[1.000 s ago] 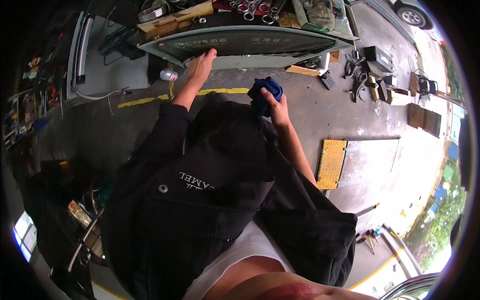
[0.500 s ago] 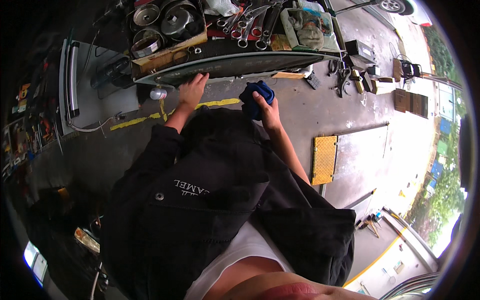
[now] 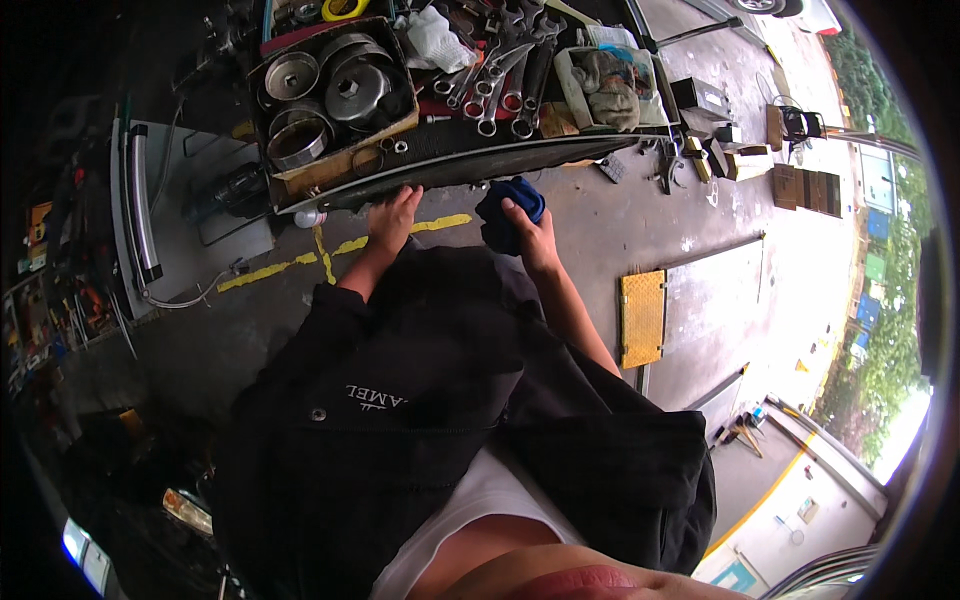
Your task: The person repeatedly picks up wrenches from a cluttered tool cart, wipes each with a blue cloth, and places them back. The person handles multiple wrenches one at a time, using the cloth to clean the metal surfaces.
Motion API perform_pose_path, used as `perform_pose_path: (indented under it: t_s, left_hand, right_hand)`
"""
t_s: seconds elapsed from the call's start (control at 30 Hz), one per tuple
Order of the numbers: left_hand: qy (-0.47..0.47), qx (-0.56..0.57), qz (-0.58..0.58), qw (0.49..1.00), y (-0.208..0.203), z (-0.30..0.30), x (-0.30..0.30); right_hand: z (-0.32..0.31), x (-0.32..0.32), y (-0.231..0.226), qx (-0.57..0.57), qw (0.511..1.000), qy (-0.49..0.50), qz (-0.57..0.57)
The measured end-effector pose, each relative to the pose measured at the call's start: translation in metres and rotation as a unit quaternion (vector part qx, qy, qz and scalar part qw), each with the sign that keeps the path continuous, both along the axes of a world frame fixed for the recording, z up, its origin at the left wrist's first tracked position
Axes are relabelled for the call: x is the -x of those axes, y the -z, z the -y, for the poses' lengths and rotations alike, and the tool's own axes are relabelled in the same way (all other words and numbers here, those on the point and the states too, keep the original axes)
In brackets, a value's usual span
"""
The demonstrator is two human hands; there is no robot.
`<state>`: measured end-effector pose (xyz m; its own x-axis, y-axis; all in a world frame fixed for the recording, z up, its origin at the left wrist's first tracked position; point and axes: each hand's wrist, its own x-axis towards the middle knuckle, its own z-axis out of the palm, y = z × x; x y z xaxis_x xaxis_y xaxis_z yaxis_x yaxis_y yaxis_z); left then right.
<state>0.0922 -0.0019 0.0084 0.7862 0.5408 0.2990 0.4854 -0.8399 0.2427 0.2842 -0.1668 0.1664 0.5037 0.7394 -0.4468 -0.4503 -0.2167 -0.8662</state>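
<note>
My right hand [image 3: 530, 235] is closed around a bunched dark blue cloth [image 3: 507, 222], with the thumb lying over it. This cloth is just in front of the near edge of a tool cart [image 3: 470, 152]. My left hand [image 3: 393, 222] is raised at the cart's front, left of the cloth, its fingers stretched toward the panel below the top edge. I see nothing in the left hand; whether its fingertips touch the panel, I cannot tell. On the cart top lie several wrenches [image 3: 490, 90] and a cardboard box [image 3: 345, 150] of round metal cups [image 3: 355, 92].
A pale tray [image 3: 645, 108] of rags stands at the cart's right end, near a crumpled white cloth [image 3: 437, 42]. A white bottle [image 3: 309, 218] is below the left corner. Cardboard boxes [image 3: 805, 190] and a yellow plate [image 3: 642, 318] lie on the floor to the right.
The cart's top shows more now and its front panel less. My left hand appears lower and slightly farther right against the cart. The blue cloth stays in my right hand, slightly lower.
</note>
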Motion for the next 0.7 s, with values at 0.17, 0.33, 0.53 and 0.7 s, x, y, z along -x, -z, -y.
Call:
perform_pose_path:
  t_s: [0.17,0.33,0.53,0.7]
  left_hand:
    - [-0.002,0.001,0.083,0.997,-0.023,0.004,-0.008]
    - [0.01,0.053,0.204,0.978,-0.116,0.02,-0.038]
    - [-0.063,0.109,0.2,0.972,-0.185,0.011,-0.11]
    - [-0.144,0.05,0.138,0.979,-0.188,-0.019,-0.155]
  right_hand:
    - [-0.011,-0.014,-0.012,-0.03,0.999,-0.009,0.006]
    - [-0.015,-0.041,-0.032,-0.071,0.996,-0.038,0.024]
    - [-0.022,-0.091,-0.031,-0.093,0.989,-0.113,0.039]
    - [-0.03,-0.124,-0.033,-0.12,0.98,-0.15,0.041]
